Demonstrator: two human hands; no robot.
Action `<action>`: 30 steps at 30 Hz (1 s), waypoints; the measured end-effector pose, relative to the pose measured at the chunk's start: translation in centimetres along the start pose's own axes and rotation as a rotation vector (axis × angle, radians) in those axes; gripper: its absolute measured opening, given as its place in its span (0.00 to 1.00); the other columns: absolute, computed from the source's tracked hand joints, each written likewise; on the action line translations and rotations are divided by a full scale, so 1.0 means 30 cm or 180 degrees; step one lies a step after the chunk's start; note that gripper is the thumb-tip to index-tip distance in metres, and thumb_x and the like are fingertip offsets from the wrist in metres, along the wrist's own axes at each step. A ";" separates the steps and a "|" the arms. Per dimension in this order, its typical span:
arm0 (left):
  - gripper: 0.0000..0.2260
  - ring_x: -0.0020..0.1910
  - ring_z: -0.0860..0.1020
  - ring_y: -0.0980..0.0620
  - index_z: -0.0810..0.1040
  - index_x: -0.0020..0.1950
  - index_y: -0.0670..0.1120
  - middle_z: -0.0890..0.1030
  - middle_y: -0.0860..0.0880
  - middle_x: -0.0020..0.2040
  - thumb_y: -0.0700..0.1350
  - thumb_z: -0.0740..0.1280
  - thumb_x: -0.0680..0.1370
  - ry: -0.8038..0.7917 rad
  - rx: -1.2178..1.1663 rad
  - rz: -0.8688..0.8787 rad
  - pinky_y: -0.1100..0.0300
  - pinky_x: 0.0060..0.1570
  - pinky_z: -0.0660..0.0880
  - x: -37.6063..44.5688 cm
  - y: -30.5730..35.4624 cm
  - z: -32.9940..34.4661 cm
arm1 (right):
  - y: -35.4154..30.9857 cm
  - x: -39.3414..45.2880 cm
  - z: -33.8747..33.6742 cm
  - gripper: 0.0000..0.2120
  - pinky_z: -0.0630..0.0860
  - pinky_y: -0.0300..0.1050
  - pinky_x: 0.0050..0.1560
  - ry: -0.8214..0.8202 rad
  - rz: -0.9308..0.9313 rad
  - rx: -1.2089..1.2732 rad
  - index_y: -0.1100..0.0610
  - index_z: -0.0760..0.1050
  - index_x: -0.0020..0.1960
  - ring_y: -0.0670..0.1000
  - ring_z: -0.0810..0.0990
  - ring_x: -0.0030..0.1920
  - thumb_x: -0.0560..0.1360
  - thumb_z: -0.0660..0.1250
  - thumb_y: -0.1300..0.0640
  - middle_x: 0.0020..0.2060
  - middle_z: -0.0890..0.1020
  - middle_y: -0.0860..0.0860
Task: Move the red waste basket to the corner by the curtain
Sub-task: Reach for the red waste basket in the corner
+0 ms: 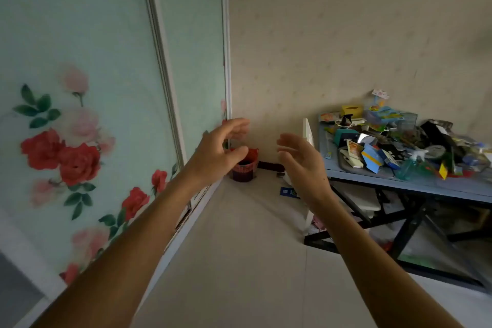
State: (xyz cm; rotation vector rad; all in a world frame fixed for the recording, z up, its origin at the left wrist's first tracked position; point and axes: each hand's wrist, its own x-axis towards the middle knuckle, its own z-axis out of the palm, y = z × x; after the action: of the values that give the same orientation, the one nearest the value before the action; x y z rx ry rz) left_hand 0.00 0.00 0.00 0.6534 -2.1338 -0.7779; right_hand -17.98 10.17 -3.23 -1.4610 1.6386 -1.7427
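Pale flooring (239, 234) is leading toward twelve o'clock, where the red waste basket (243, 168) is sitting untouched; left hand (217, 152) and right hand (303, 165) are reaching, fingers released; no curtain is showing.

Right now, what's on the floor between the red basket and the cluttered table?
In the head view, a dark flat strip along the wall, a small object, and a blue packet lie between red basket and table.

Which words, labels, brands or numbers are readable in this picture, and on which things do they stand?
No text can be read.
Boxes and packets on the cluttered table: printing too small and blurred.
Blue packet on the floor: markings too blurred.
Red waste basket: no lettering visible.
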 end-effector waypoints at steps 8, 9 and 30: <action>0.24 0.63 0.76 0.60 0.71 0.74 0.50 0.79 0.54 0.64 0.42 0.68 0.77 -0.0139 0.0019 -0.0086 0.66 0.59 0.71 0.279 -0.344 -0.067 | 0.186 0.338 0.198 0.19 0.77 0.29 0.47 0.0044 0.0193 -0.0195 0.51 0.73 0.67 0.41 0.80 0.58 0.77 0.63 0.57 0.59 0.80 0.45; 0.24 0.63 0.76 0.60 0.72 0.74 0.50 0.79 0.54 0.64 0.42 0.68 0.77 -0.0142 -0.0010 -0.0114 0.67 0.59 0.71 0.316 -0.387 -0.077 | 0.209 0.379 0.223 0.20 0.77 0.29 0.47 0.0059 0.0219 -0.0205 0.51 0.73 0.68 0.41 0.80 0.58 0.76 0.64 0.57 0.59 0.80 0.44; 0.22 0.60 0.78 0.64 0.73 0.71 0.52 0.80 0.58 0.61 0.43 0.68 0.77 -0.0185 -0.0071 -0.0444 0.69 0.57 0.71 1.310 -1.119 0.048 | 0.838 1.469 0.421 0.22 0.78 0.32 0.50 0.0113 0.0447 -0.0070 0.52 0.74 0.67 0.41 0.80 0.56 0.73 0.64 0.52 0.57 0.81 0.44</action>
State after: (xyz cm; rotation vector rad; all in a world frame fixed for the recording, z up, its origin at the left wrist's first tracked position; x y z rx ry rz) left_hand -17.38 -48.37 -5.56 0.7830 -2.1461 -0.9046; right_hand -35.58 -38.77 -8.58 -1.2976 1.7390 -1.6877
